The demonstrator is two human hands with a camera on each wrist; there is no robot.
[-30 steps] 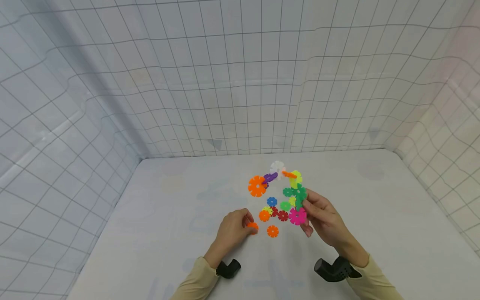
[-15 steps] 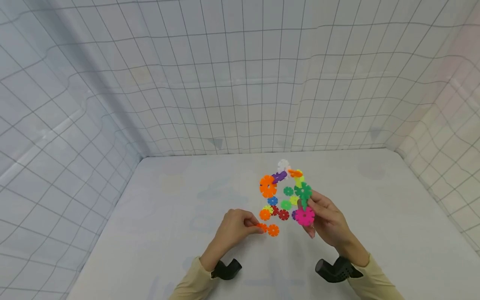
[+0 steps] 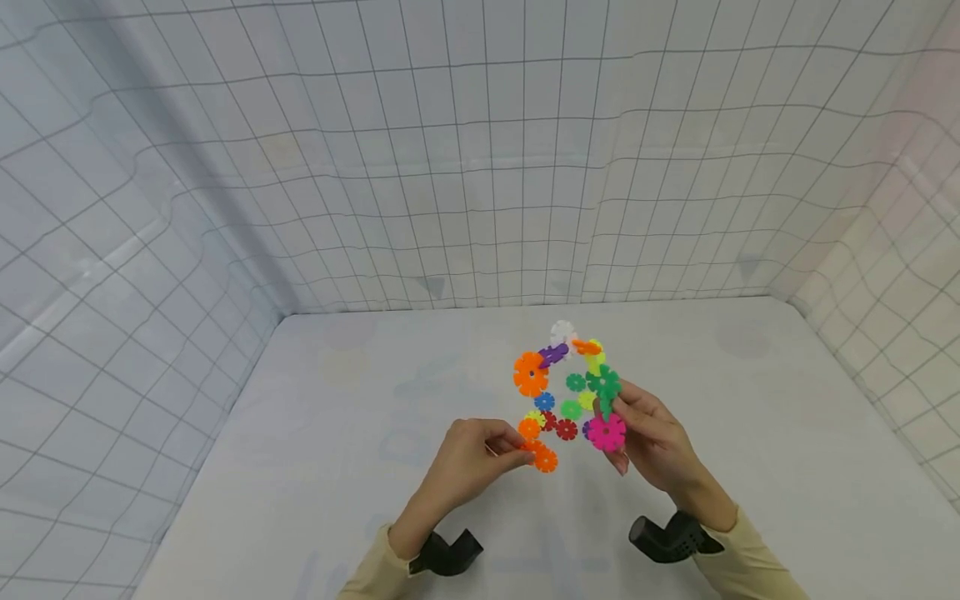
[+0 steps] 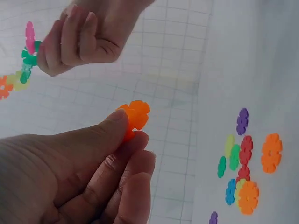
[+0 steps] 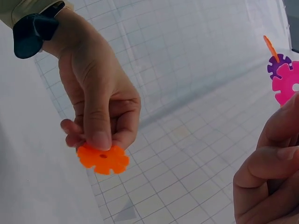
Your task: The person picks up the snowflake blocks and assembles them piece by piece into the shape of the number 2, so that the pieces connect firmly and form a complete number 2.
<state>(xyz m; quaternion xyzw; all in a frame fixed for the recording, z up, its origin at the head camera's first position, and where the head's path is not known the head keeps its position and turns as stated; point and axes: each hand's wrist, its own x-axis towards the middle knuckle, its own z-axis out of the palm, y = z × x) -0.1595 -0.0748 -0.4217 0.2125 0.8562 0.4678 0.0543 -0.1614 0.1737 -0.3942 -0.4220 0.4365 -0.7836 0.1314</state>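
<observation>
Left of the pink disc [image 3: 606, 432], the left hand [image 3: 468, 462] pinches an orange disc [image 5: 103, 160], which should handle light, stiff and best by its rim, while just right the right hand [image 3: 656, 433], fingertips partly hidden, apparently clamps linked green discs [image 3: 604, 385].

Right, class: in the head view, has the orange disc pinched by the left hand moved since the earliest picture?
Yes. The pinched orange disc has moved rightward, toward the frontmost loose orange disc, which stayed put and now overlaps it in view.
</observation>
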